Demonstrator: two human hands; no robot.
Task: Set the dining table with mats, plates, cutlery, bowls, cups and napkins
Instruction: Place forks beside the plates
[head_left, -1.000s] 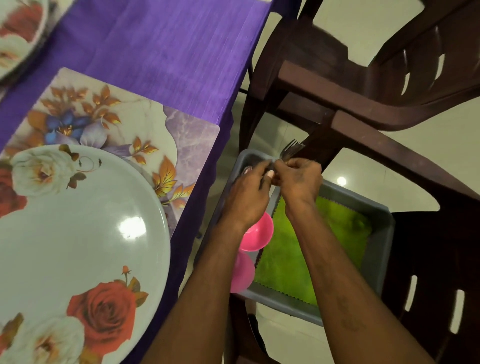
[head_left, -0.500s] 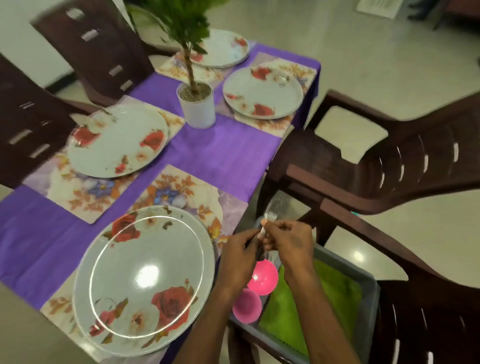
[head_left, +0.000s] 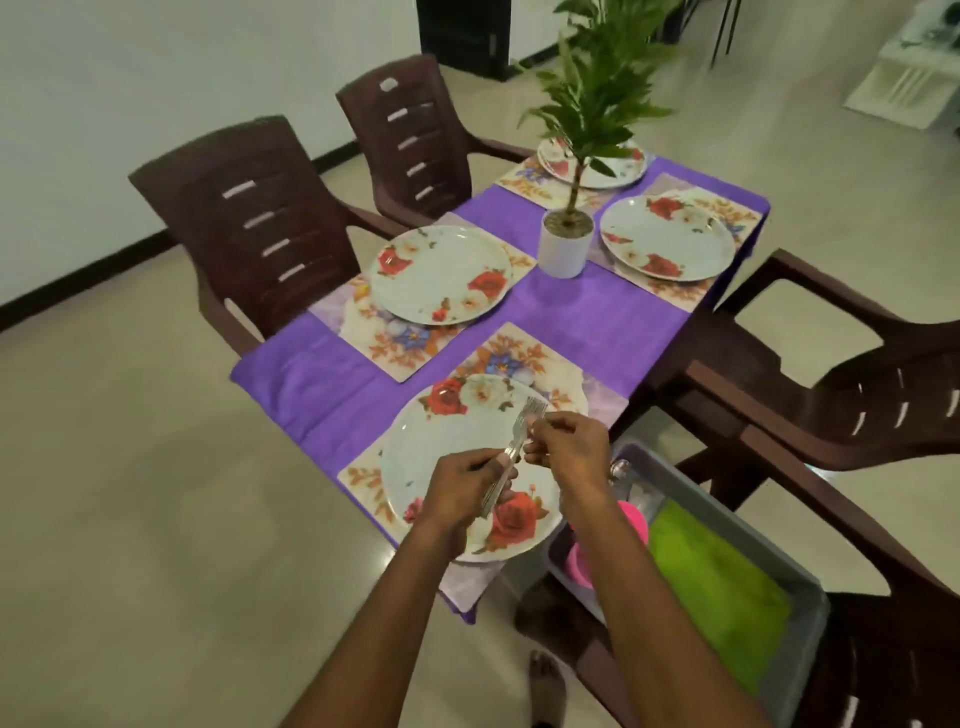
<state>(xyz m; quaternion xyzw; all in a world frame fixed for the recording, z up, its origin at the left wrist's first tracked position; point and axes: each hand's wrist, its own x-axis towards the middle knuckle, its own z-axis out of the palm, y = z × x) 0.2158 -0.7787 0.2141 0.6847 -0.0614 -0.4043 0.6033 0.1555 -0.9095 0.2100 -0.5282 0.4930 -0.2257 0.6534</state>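
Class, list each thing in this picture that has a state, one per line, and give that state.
left hand: grips the fork handles
right hand: pinches one fork near its neck
forks: bunched, held above the nearest plate
nearest plate: on its mat, bare
far-left plate: on its mat, bare
grey tub: on a chair, holds a green cloth and pink bowls
potted plant: upright

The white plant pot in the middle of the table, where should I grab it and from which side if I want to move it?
Grip the white pot around its smooth cylindrical wall, coming in low from the near side. The plant spreads leaves above the rim, so a top grasp is blocked, and plates flank it left and right.
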